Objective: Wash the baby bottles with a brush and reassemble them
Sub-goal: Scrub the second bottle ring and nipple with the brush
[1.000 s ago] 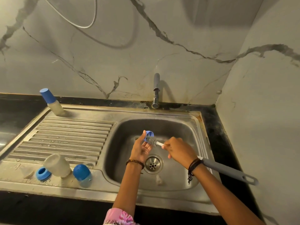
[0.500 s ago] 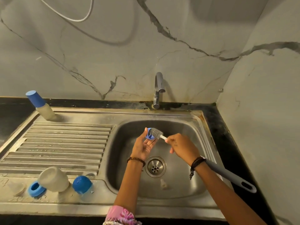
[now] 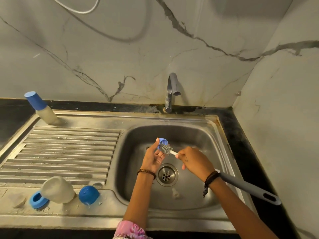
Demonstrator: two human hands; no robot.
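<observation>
Over the steel sink basin (image 3: 198,135), my left hand (image 3: 152,157) holds a small blue bottle ring (image 3: 162,141) at its fingertips. My right hand (image 3: 195,161) grips the bottle brush near its head; the grey bristle head (image 3: 166,149) touches the ring's opening, and the grey handle (image 3: 250,188) sticks out behind my wrist. On the drainboard at the front left lie a cloudy bottle body (image 3: 57,189) on its side, a blue ring (image 3: 37,199) and a blue domed cap (image 3: 88,194). A capped bottle (image 3: 40,107) stands at the back left corner.
The tap (image 3: 170,92) rises behind the basin, with no water running. A drain strainer (image 3: 166,175) sits under my hands, and a small clear teat-like piece (image 3: 175,192) lies near it. The ribbed drainboard (image 3: 69,152) spreads left. Marble walls close the back and right.
The brush head has slid a little back and forth at the ring's opening. My view has shifted slightly; both hands stay over the basin.
</observation>
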